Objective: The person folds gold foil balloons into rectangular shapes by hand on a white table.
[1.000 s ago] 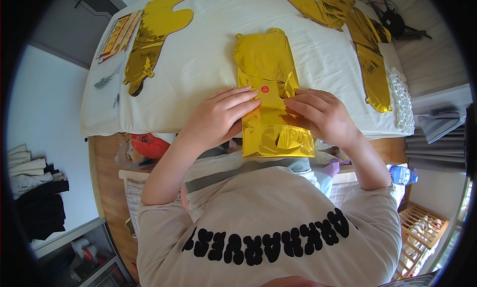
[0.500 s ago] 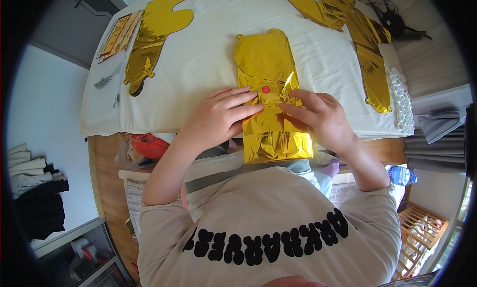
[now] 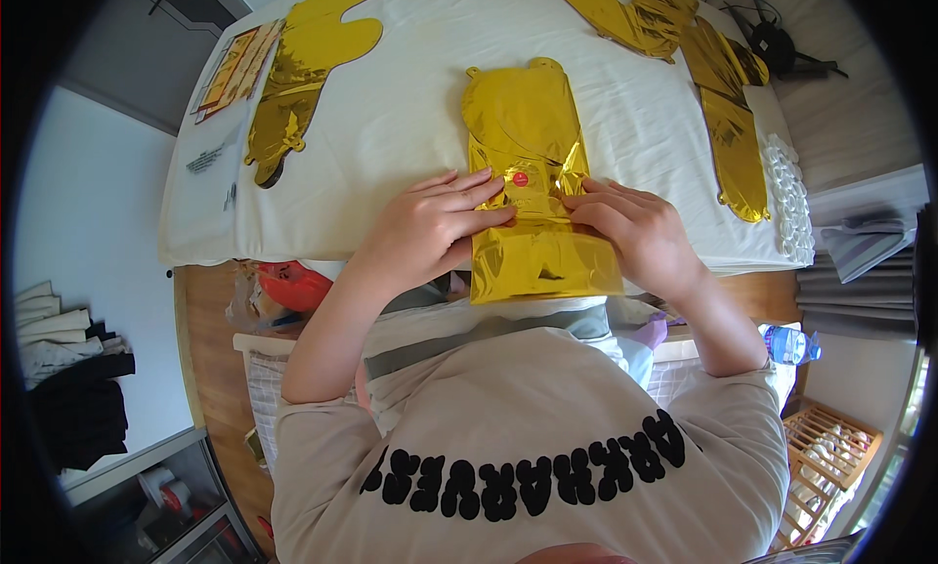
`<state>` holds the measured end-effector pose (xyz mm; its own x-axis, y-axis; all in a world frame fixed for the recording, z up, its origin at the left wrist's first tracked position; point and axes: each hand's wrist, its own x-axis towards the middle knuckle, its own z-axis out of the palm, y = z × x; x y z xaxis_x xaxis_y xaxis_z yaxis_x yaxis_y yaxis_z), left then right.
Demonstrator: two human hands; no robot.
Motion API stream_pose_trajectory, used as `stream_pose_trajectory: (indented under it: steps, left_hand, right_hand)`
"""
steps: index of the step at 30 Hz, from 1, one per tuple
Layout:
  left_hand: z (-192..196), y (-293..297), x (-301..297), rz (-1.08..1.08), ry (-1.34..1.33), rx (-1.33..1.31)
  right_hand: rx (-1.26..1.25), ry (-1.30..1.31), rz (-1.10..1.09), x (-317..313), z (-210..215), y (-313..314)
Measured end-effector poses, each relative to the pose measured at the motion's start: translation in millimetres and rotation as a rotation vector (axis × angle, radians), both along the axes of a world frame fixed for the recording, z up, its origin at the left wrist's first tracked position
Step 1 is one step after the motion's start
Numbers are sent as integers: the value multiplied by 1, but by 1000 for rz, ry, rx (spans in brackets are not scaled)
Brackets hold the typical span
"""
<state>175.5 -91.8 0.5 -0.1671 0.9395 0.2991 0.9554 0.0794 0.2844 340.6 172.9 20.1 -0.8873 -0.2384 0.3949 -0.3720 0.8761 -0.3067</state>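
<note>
A gold foil balloon (image 3: 523, 105), flat and folded into a long strip, lies in front of me on the white-covered table. A round red sticker (image 3: 521, 179) shows on its middle. Its near end sticks out past the table's front edge. My left hand (image 3: 435, 217) rests on the balloon's left side, fingers stretched out and slightly apart; its thumb is mostly hidden. On the opposite side, my right hand (image 3: 635, 227) has its bent fingers closed at the foil's right edge, its thumb out of sight. The foil is creased between both hands.
More flat gold foil balloons lie at the far left (image 3: 318, 61) and far right (image 3: 728, 125) of the table (image 3: 391, 105). Clear plastic rings (image 3: 787, 203) line the right edge. A black device with antennas (image 3: 777, 46) sits beyond; a water bottle (image 3: 789, 345) is at lower right.
The balloon's near end has risen and spread flatter, now showing less below the table edge. My right fingers have drawn right and closer together; my left hand has hardly moved.
</note>
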Motion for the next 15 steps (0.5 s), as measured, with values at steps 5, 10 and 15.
stream_pose_trajectory:
  steps: [5,10,15]
  left_hand:
    - [3,2,-1,65,-287,52]
    - [18,1,3,156,-488,1]
    - [14,1,10,210,-625,241]
  right_hand:
    - [-101,-13,-51,1,2,3]
    - [-157,-280,-299,-3,4,3]
    - [-306,-360,-361,-9,17,-4]
